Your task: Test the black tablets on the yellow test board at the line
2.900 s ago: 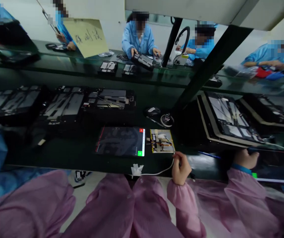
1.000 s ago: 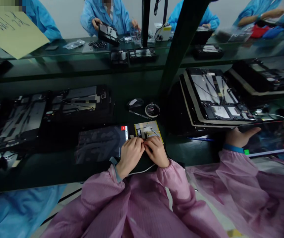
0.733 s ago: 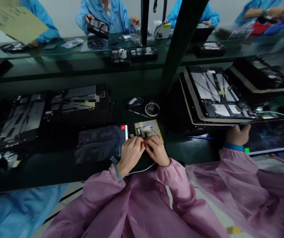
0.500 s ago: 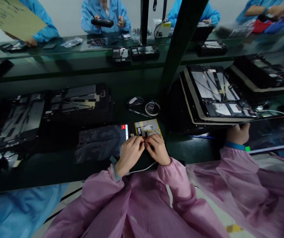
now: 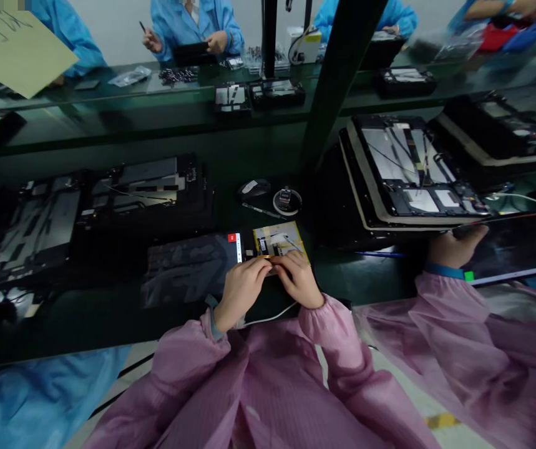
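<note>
Both hands meet at the near edge of the worktop, about midway along it. The left hand (image 5: 241, 288) and right hand (image 5: 298, 282) have their fingers drawn narrow, tips almost touching, and pinch a thin orange strip (image 5: 269, 256) on the near side of the one yellow board (image 5: 277, 239). How firmly each tip grips is hidden by the knuckles. The board lies flat, its left side just beside the one tablet (image 5: 188, 269), whose dark screen shows a red mark at its top right corner. One white cable (image 5: 268, 317) runs from under the hands off the near edge. As a judgement, the work on the board is midway: board and tablet sit side by side and the strip is in the fingers, but whether either end of it is seated cannot be told. Behind the board, toward the middle of the worktop, lie one mouse (image 5: 253, 186), one round stand (image 5: 287, 201) and one thin pen (image 5: 258, 210). Three opened devices (image 5: 148, 187) stand in a row toward the left edge, and two more (image 5: 410, 165) are propped toward the right. At the right, a neighbour's hand (image 5: 452, 249) in a pink sleeve holds a second tablet (image 5: 508, 246) off the near edge. Across the far shelf, people in blue coats work on their own pieces.
</note>
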Available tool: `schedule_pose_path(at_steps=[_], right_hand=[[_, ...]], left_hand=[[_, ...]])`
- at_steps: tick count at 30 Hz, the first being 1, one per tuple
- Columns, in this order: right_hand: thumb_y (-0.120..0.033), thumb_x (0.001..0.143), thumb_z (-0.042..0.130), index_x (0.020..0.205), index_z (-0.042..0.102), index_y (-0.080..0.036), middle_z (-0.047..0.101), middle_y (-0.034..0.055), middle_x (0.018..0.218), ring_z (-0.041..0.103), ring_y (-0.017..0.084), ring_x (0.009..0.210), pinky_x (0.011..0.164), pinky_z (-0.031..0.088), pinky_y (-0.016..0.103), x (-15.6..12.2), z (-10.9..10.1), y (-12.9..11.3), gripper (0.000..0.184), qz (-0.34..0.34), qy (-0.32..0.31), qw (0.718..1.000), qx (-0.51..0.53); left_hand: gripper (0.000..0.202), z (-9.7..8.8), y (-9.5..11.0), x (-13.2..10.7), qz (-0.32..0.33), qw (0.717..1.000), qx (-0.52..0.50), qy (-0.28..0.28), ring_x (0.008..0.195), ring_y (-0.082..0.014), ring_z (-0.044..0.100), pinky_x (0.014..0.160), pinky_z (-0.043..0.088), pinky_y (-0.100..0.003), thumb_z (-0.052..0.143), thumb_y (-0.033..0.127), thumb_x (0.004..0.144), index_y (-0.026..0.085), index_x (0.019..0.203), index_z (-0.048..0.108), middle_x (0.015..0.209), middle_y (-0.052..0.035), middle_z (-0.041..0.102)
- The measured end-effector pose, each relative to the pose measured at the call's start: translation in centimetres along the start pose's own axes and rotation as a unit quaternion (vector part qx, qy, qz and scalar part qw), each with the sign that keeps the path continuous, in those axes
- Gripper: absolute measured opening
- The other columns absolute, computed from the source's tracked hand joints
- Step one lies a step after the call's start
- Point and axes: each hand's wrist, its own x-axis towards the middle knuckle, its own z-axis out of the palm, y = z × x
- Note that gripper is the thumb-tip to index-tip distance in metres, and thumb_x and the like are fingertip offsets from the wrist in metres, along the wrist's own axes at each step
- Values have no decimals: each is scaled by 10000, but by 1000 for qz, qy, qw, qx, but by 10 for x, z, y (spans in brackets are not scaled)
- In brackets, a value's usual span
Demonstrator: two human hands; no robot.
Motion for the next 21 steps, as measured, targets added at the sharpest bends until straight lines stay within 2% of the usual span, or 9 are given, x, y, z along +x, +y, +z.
schedule_pose_path(at_steps=[3,9,11,14,16,21], right_hand=[[-235,950,458,1029,641,-212,629,59,851,552,214,848,808,435,389,-1,1,2,200,2,-1,1000,9],[-234,950,468,1220,562,-214,645,75,900,577,238,926,837,470,413,-2,4,7,287,15,13,1000,11],[-225,944,481,1193,569,-223,658,69,920,594,230,928,899,456,442,-2,5,8,264,15,17,1000,6],[-205,939,502,1022,622,-228,684,52,938,619,208,938,999,395,469,-1,5,7,148,0,15,1000,-6],[-197,939,507,951,634,-224,697,46,935,623,202,964,1010,383,461,-1,3,5,130,-8,16,1000,-5],[-162,934,486,990,650,-223,712,33,903,613,196,951,989,381,451,-1,0,2,184,-12,18,1000,5]], left_hand=[[134,2,-1,0,-7,1000,6,-3,775,-140,659,681,424,-245,508,245,945,230,903,634,908,20,725],[104,3,-1,0,-53,998,10,-24,657,-126,665,558,380,-236,510,270,943,251,947,612,777,45,722],[111,1,0,1,-53,998,14,-30,645,-124,661,541,365,-233,494,259,947,251,925,603,762,46,717],[142,0,1,2,-34,998,27,-36,644,-124,648,541,357,-236,468,240,954,249,898,598,775,40,714],[145,0,1,3,-17,999,34,-30,684,-127,643,571,373,-241,465,240,957,249,907,601,835,31,714],[140,4,-3,2,-7,1000,25,-12,794,-132,637,663,413,-238,467,253,962,236,925,601,925,13,690]])
